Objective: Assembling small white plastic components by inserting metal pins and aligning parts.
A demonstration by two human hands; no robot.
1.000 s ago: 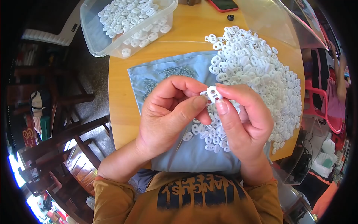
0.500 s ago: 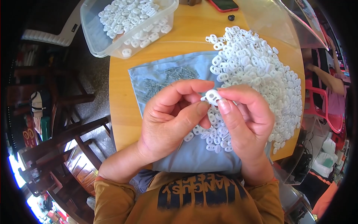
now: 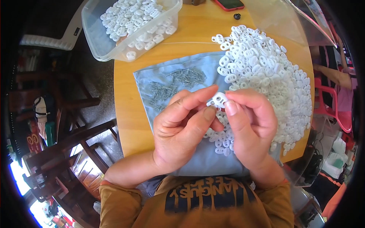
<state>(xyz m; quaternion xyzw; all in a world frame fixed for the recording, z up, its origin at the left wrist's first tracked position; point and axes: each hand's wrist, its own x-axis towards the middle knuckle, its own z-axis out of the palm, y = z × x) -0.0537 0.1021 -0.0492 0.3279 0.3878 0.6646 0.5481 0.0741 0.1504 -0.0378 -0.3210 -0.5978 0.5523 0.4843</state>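
Between my hands is a white plastic cord lock point(image 3: 219, 99) with two holes in its face. My right hand point(image 3: 253, 131) pinches its right side between thumb and forefinger. My left hand point(image 3: 180, 127) is closed at its left end, where a small white part shows by the thumb tip; what else these fingers hold is hidden. Below and to the right spreads a large pile of white two-hole oval pieces point(image 3: 262, 64). Small metal springs point(image 3: 187, 77) lie in loose clusters on the blue-grey cloth point(image 3: 146, 79), beyond my left hand.
A clear plastic tub point(image 3: 95, 40) of similar white pieces stands at the far left of the wooden table point(image 3: 127, 114). A red-edged phone point(image 3: 230, 4) and a small black round piece point(image 3: 237, 16) lie at the far edge. Another person's arm point(image 3: 334, 75) shows at right, near a red chair point(image 3: 344, 119).
Both hands stay at the same piece, which has turned slightly, so its two holes show more plainly. The whole view has shifted a little to the right.
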